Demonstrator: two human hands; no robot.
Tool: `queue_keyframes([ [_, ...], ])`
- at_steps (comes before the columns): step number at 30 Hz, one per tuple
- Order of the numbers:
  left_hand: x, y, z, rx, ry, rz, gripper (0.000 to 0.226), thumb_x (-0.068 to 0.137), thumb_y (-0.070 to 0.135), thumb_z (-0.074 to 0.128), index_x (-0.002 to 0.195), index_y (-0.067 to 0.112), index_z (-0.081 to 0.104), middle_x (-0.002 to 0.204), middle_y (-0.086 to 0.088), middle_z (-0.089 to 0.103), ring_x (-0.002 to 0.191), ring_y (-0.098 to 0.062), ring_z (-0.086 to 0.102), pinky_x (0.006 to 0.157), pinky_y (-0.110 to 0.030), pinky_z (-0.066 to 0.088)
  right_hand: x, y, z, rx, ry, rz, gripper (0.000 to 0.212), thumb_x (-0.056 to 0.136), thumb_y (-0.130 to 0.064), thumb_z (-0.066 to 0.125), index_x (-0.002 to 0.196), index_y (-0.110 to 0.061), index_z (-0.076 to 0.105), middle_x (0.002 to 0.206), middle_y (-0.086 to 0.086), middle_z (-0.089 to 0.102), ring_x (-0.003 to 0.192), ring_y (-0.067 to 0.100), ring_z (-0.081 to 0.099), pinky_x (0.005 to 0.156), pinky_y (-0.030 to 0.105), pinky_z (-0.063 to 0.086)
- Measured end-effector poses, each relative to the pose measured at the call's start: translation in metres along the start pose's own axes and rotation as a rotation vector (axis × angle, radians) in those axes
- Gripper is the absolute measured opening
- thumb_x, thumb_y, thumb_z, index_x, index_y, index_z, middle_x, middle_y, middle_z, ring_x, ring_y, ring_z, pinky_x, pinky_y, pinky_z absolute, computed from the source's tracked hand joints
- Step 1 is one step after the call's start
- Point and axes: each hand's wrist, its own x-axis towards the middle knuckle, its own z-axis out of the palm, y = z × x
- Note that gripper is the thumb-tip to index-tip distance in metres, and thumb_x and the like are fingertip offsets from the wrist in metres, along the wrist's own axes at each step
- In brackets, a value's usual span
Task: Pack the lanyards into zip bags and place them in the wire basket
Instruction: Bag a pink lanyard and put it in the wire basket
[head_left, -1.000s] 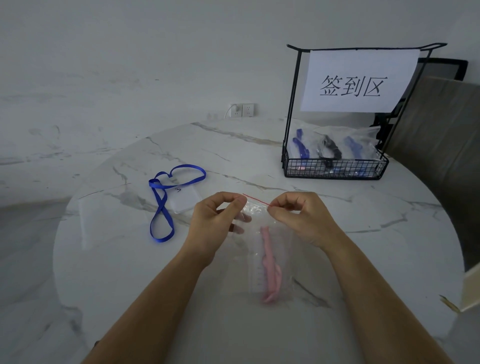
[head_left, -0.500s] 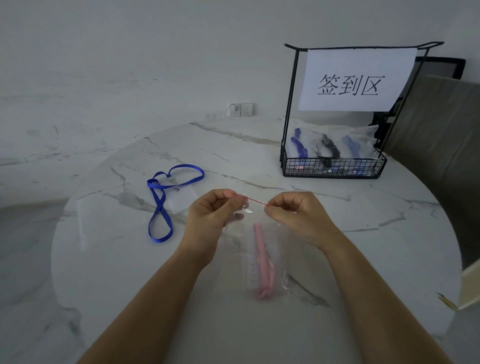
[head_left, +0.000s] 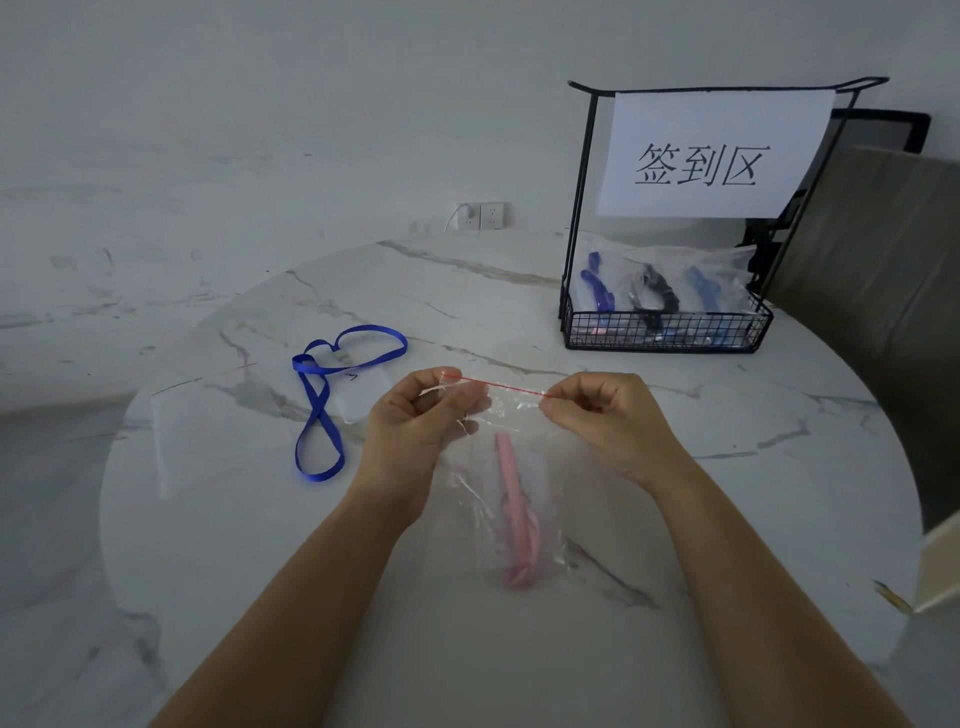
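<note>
A clear zip bag with a red seal strip hangs above the table, and a folded pink lanyard lies inside it. My left hand pinches the left end of the seal strip. My right hand pinches the right end, so the strip is stretched between them. A loose blue lanyard lies on the table to the left, partly over an empty clear bag. The black wire basket stands at the back right and holds several bagged lanyards.
The round marble table carries everything. A white paper sign hangs on the basket's tall frame. A brown chair stands at the right behind the table. Another flat clear bag lies at the left.
My hands have slid apart along the red seal strip, so more of it shows between them. The bag with the pink lanyard hangs a little farther forward.
</note>
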Motion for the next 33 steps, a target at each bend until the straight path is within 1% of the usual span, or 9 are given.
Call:
queue_keyframes([
  [6,0.003,-0.001,-0.001,-0.025,0.018,-0.012,0.025,0.079,0.011,0.073,0.103,0.009,0.064,0.093,-0.010,0.075,0.087,-0.019,0.072,0.075,-0.026,0.057,0.000,0.002,0.000,-0.001,0.031,0.000,0.009,0.084,-0.015,0.078,0.079,-0.022,0.078,0.074,-0.005,0.075,0.068,0.005,0.062,0.067,0.015,0.049],
  [10,0.005,0.000,-0.003,-0.045,0.054,-0.015,0.033,0.081,0.012,0.073,0.111,0.004,0.063,0.097,-0.012,0.075,0.090,-0.019,0.072,0.073,-0.025,0.055,0.003,0.004,-0.006,-0.016,0.084,0.014,0.008,0.084,-0.016,0.078,0.077,-0.020,0.078,0.069,-0.008,0.073,0.064,0.003,0.059,0.065,0.014,0.046],
  [17,0.005,0.000,-0.006,-0.029,0.050,-0.026,0.027,0.084,0.017,0.070,0.107,0.004,0.065,0.099,-0.009,0.075,0.090,-0.017,0.071,0.082,-0.029,0.055,0.004,0.006,-0.007,-0.041,0.105,0.012,0.008,0.084,-0.019,0.078,0.077,-0.021,0.078,0.069,-0.008,0.072,0.062,0.001,0.058,0.063,0.012,0.046],
  [20,0.004,0.002,-0.005,-0.072,0.029,-0.050,0.013,0.092,0.017,0.061,0.098,0.007,0.068,0.099,-0.010,0.075,0.093,-0.020,0.072,0.086,-0.032,0.057,0.005,0.006,-0.009,0.008,0.119,0.027,0.008,0.085,-0.019,0.076,0.078,-0.022,0.078,0.077,0.000,0.074,0.071,0.007,0.063,0.069,0.014,0.049],
  [24,0.004,0.003,-0.004,-0.149,-0.001,-0.055,0.017,0.095,0.014,0.056,0.101,0.001,0.066,0.098,-0.011,0.075,0.091,-0.020,0.073,0.081,-0.031,0.060,0.006,0.005,-0.010,0.050,0.132,0.034,0.004,0.084,-0.023,0.077,0.081,-0.025,0.078,0.083,0.000,0.076,0.081,0.008,0.067,0.085,0.025,0.051],
  [26,0.006,0.002,-0.006,-0.201,-0.008,-0.051,0.019,0.096,0.013,0.055,0.103,-0.001,0.064,0.099,-0.011,0.075,0.091,-0.020,0.073,0.077,-0.028,0.059,0.006,0.005,-0.010,0.079,0.059,0.061,0.010,0.086,-0.034,0.074,0.093,-0.027,0.077,0.092,-0.004,0.077,0.088,0.007,0.068,0.088,0.028,0.052],
  [28,0.008,0.002,-0.008,-0.233,-0.013,-0.040,0.023,0.097,0.013,0.053,0.110,-0.004,0.061,0.101,-0.012,0.074,0.092,-0.019,0.073,0.075,-0.026,0.058,0.005,0.005,-0.009,0.058,-0.129,0.148,0.037,0.080,-0.057,0.067,0.106,-0.032,0.069,0.104,-0.008,0.073,0.098,0.007,0.068,0.090,0.030,0.052],
  [30,0.010,0.001,-0.008,-0.254,-0.019,-0.031,0.029,0.098,0.015,0.052,0.119,-0.004,0.058,0.103,-0.011,0.073,0.093,-0.018,0.073,0.074,-0.025,0.057,0.001,0.007,-0.010,-0.055,-0.305,0.226,0.049,0.072,-0.068,0.065,0.105,-0.032,0.070,0.105,-0.011,0.072,0.100,0.007,0.067,0.092,0.026,0.049],
  [33,0.012,0.002,-0.011,-0.275,-0.012,-0.019,0.029,0.099,0.017,0.051,0.118,-0.004,0.061,0.103,-0.008,0.075,0.098,-0.018,0.072,0.076,-0.024,0.057,-0.001,0.009,-0.009,-0.147,-0.417,0.195,0.025,0.083,-0.043,0.076,0.095,-0.022,0.078,0.097,-0.006,0.076,0.096,0.009,0.069,0.096,0.028,0.047],
])
